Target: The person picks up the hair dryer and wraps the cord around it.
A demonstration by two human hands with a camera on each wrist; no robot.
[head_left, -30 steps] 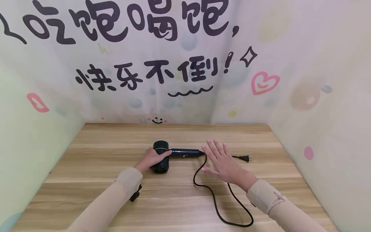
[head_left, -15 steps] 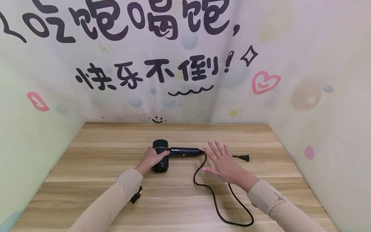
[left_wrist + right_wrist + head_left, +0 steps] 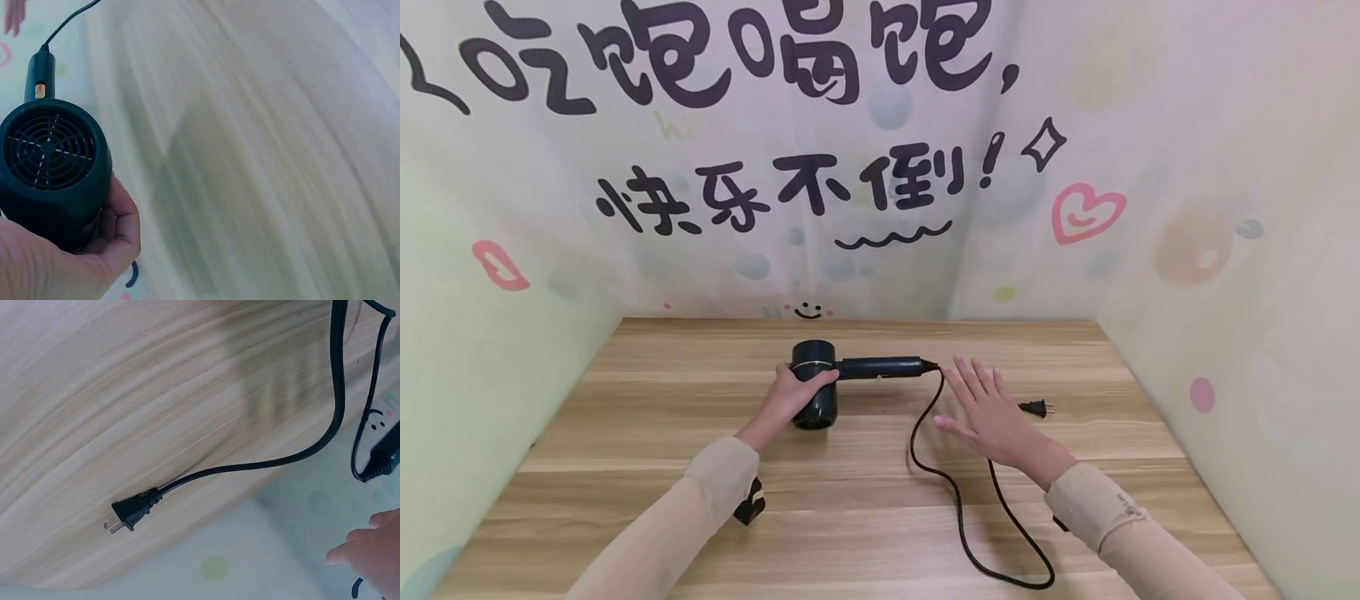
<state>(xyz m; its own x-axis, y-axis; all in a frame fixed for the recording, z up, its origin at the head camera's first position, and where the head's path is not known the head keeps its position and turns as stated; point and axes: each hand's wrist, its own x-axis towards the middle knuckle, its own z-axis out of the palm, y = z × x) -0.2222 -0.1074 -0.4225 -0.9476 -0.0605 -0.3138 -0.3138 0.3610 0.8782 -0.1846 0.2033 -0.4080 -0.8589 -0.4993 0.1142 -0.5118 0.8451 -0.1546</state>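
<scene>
Your left hand [image 3: 790, 397] curls round the hair dryer [image 3: 859, 367], apparently raised above the table [image 3: 857, 508]; your right hand [image 3: 996, 423], outstretched, grips nothing. Gripped only at its barrel [image 3: 816, 410], the dryer could twist loose if its cord [image 3: 958, 508] snags.

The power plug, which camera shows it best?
Right wrist view: the plug appears large and unobstructed, at close range. The head view shows it small, near the right hand; the left wrist view misses it.
</scene>
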